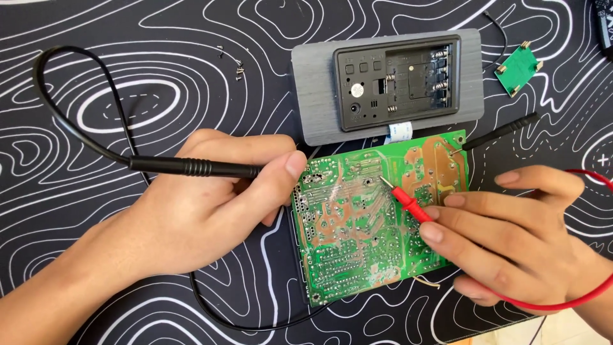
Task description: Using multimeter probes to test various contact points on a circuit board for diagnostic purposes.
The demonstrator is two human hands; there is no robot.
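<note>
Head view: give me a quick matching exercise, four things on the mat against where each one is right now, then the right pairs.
Things:
1. red probe
2. black probe
3. grey casing
4. small green board

Places:
A. top right of the mat, alone
B. in the left hand
C. in the right hand, tip on the large circuit board
D. lying open-side up, behind the large circuit board

Pairs: 1-C, 2-B, 3-D, 4-A
</note>
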